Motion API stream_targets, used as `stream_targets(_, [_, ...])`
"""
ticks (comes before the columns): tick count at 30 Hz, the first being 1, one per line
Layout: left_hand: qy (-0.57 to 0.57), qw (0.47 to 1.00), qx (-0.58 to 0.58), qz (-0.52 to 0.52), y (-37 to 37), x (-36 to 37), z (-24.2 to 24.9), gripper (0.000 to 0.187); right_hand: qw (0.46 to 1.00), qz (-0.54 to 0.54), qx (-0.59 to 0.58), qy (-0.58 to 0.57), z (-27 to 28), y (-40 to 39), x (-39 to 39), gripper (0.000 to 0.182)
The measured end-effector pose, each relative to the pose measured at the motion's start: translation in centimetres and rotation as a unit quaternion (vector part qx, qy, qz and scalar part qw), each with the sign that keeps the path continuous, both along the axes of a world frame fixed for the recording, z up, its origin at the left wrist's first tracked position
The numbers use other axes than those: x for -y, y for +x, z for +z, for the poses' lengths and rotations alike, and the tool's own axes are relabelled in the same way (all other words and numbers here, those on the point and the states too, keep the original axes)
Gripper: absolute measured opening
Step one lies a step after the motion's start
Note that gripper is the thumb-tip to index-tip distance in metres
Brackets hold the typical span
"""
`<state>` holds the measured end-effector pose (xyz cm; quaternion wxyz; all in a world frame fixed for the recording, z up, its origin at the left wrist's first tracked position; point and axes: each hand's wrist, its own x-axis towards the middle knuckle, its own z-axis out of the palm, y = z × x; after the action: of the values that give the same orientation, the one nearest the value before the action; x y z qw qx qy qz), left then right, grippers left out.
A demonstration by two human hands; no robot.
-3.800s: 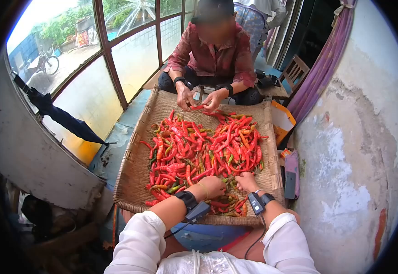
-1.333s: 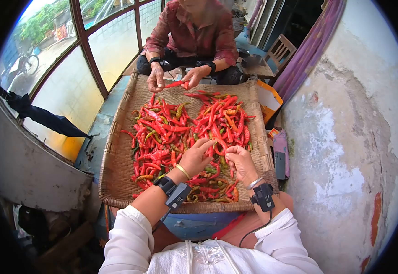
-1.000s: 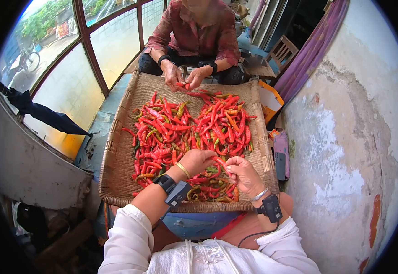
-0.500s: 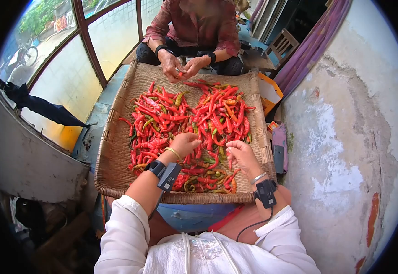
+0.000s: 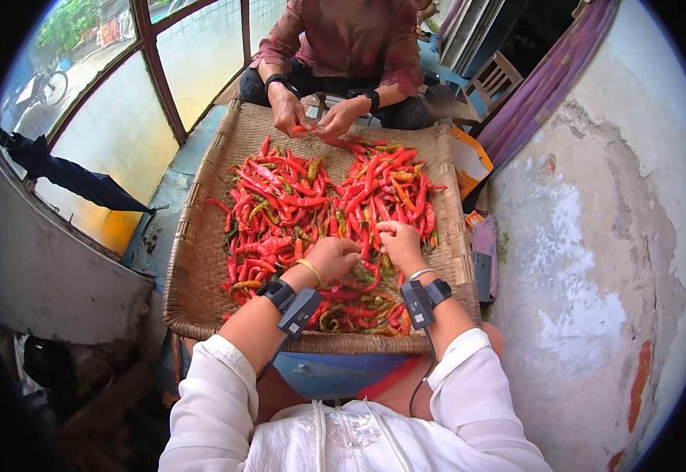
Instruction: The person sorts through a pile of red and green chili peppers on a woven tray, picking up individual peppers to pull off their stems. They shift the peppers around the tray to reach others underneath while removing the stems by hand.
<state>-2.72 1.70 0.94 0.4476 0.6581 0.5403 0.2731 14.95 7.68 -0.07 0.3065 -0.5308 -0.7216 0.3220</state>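
Observation:
Red chili peppers (image 5: 280, 197), with some green and orange ones among them, lie heaped in a shallow woven basket (image 5: 193, 259). Over the near middle of the heap, my left hand (image 5: 332, 259) is closed with its fingertips turned down; what they hold is hidden. Just right of it, my right hand (image 5: 402, 245) pinches thumb and fingers together among the peppers. Whether a pepper is between those fingertips is not clear. Both wrists carry black strapped devices.
Across the basket sits a person (image 5: 351, 47), holding a red chili pepper (image 5: 302, 128) between two hands. A rough plaster wall (image 5: 579, 259) stands at the right, and a dark folded umbrella (image 5: 83, 179) hangs at the left. A cardboard box (image 5: 468, 161) is beside the basket.
My right hand has moved left and away from me, deeper into the peppers. My left hand has shifted slightly right and toward me. The person opposite has drawn both hands slightly apart around a pepper.

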Motion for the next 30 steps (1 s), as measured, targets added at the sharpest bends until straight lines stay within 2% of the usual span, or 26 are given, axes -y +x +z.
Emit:
stream_targets(1, [-0.011, 0.999, 0.036, 0.018, 0.3, 0.2, 0.4, 0.025, 0.979, -0.04, -0.122, -0.161, 1.4, -0.2, 0.9, 0.017])
stream_targets(2, [-0.033, 0.998, 0.053, 0.022, 0.5, 0.3, 0.6, 0.027, 0.955, -0.03, -0.203, -0.216, 3.0, -0.3, 1.9, 0.016])
stream_targets(3, [-0.031, 0.998, 0.056, 0.024, 0.5, 0.0, 0.4, 0.027, 0.956, -0.028, -0.2, -0.215, 4.0, -0.5, 2.4, 0.016])
stream_targets(5, [-0.083, 0.988, 0.132, 0.002, 1.0, 0.1, -0.5, 0.03, 0.925, -0.034, -0.249, -0.285, 4.6, -0.5, 3.5, 0.023])
stream_targets(6, [-0.083, 0.988, 0.133, 0.0, 1.2, 0.2, -0.5, 0.03, 0.929, -0.002, -0.244, -0.278, 4.2, -0.2, 3.6, 0.031])
stream_targets(7, [-0.118, 0.975, 0.188, 0.025, 1.3, 0.3, -0.3, 0.032, 0.929, -0.003, -0.243, -0.278, 3.6, -0.2, 4.0, 0.031])
stream_targets(8, [-0.152, 0.957, 0.242, 0.052, 1.3, 0.4, -0.1, 0.034, 0.96, 0.017, -0.199, -0.198, 2.9, -0.4, 4.4, 0.035])
stream_targets(9, [-0.152, 0.957, 0.243, 0.053, 1.1, 0.4, 0.2, 0.034, 0.981, 0.036, -0.152, -0.118, 3.1, -0.9, 4.9, 0.04])
stream_targets(11, [-0.201, 0.952, 0.223, 0.05, 0.4, 0.1, 0.5, 0.034, 0.979, 0.09, -0.121, -0.138, 4.1, -1.2, 6.0, 0.052])
stream_targets(12, [-0.206, 0.939, 0.268, 0.065, 0.4, -0.1, -0.1, 0.025, 0.978, 0.102, -0.119, -0.135, 4.5, -1.4, 6.7, 0.054])
stream_targets(13, [-0.206, 0.939, 0.268, 0.065, 0.3, -0.3, -0.5, 0.025, 0.978, 0.115, -0.116, -0.131, 4.6, -1.5, 7.2, 0.056])
stream_targets(16, [-0.226, 0.879, 0.412, 0.082, 0.1, -0.1, 0.2, 0.013, 0.968, 0.117, -0.159, -0.157, 4.0, -1.2, 7.2, 0.054])
stream_targets(19, [-0.194, 0.894, 0.38, 0.133, -0.9, -0.9, 1.0, 0.013, 0.966, 0.066, -0.204, -0.147, 2.6, -0.3, 5.4, 0.048])
stream_targets(20, [-0.18, 0.887, 0.393, 0.165, -1.5, -1.2, 1.4, 0.011, 0.983, 0.052, -0.143, -0.099, 0.8, 0.4, 4.3, 0.038])
stream_targets(21, [-0.14, 0.866, 0.445, 0.18, -2.3, -1.7, 1.1, 0.014, 0.983, 0.051, -0.144, -0.1, 1.1, 0.5, 4.2, 0.038])
stream_targets(22, [-0.109, 0.819, 0.516, 0.226, -2.7, -2.1, 0.8, 0.017, 0.997, 0.071, -0.007, 0.012, 1.4, 0.6, 4.1, 0.036])
stream_targets(23, [-0.075, 0.764, 0.582, 0.27, -3.0, -2.4, 0.7, 0.019, 0.98, 0.088, 0.128, 0.125, 1.6, 0.5, 4.0, 0.034])
stream_targets(24, [-0.057, 0.743, 0.595, 0.3, -3.4, -2.5, 0.9, 0.023, 0.977, 0.083, 0.158, 0.116, 0.7, 0.4, 3.8, 0.035])
stream_targets(25, [-0.05, 0.747, 0.592, 0.3, -3.6, -2.5, 0.8, 0.023, 0.973, 0.092, 0.18, 0.112, 0.3, 0.3, 3.6, 0.035])
stream_targets(27, [-0.117, 0.773, 0.545, 0.302, -3.6, -2.4, -0.1, 0.025, 0.968, 0.113, 0.207, 0.084, -0.6, -0.1, 3.2, 0.036])
stream_targets(28, [-0.127, 0.804, 0.5, 0.297, -3.0, -2.2, -0.2, 0.026, 0.969, 0.125, 0.205, 0.062, -0.7, -0.2, 3.0, 0.036])
stream_targets(30, [-0.157, 0.856, 0.434, 0.233, -2.1, -1.7, -0.1, 0.025, 0.976, 0.102, 0.17, 0.089, -0.5, -0.5, 3.0, 0.026])
